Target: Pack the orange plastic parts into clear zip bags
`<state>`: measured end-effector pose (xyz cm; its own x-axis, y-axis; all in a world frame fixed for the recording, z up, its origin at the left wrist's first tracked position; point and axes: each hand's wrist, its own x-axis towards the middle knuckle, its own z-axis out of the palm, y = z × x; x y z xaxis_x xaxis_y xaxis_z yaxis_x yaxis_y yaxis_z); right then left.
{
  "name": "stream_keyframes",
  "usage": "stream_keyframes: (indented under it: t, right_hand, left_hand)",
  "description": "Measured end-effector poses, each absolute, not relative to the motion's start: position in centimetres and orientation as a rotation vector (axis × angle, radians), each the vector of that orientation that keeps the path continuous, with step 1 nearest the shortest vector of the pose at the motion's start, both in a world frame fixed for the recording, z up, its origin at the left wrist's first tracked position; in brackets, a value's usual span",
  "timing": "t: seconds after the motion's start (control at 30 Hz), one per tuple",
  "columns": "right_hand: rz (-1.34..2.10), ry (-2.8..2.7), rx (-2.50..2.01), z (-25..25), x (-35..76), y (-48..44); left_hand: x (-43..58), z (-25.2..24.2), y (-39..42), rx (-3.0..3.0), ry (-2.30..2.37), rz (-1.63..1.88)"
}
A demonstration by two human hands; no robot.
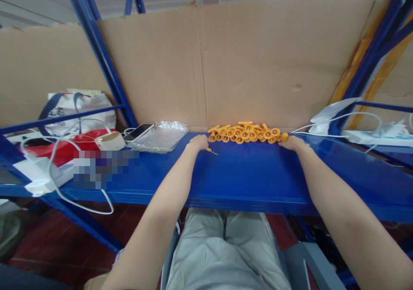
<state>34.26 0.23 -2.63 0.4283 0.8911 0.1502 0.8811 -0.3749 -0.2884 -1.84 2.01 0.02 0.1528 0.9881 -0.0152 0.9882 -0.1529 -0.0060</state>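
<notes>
On the far side of the blue table lies a piled row of yellow plastic pieces (247, 134), with round, cup-like ends facing me and several stick-like parts on top. At the left end of the row, my left hand (198, 142) is closed round a small yellow-handled corkscrew (212, 151); its metal spiral points right, above the tabletop. My right hand (292, 143) is at the opposite end, fingers closed on a yellow plastic piece (284, 137) beside the pile. Most of the fingers on both hands are hidden from view.
Behind the blue table (238, 178) stands a cardboard panel (258, 57). Left are a phone (139, 132), plastic bags (161, 136), a white charger (110, 140), cables and a cloth bag (80, 113). A power strip (380, 138) lies right, near blue posts.
</notes>
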Motion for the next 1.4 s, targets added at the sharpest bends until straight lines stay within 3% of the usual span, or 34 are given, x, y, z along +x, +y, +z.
stream_keyframes:
  t: [0.13,0.4,0.97,1.4]
  right_hand:
    - [0.201,-1.459,-2.52,-1.9,33.5,-0.3]
    - [0.115,-1.358,-2.495,-1.4,32.9,-0.6]
    - [-0.145,-1.19,-2.117,-0.4,31.6,-1.0]
    - [-0.266,-1.598,-1.874,0.5,27.8,-1.1]
  left_hand:
    - [-1.9,0.5,1.9,2.45,1.908,-0.221]
    - [-1.6,0.6,1.7,2.447,1.822,-0.279]
    - [-1.1,-0.2,2.0,2.554,1.891,0.269]
    - [-0.7,0.1,1.4,2.504,1.93,0.415]
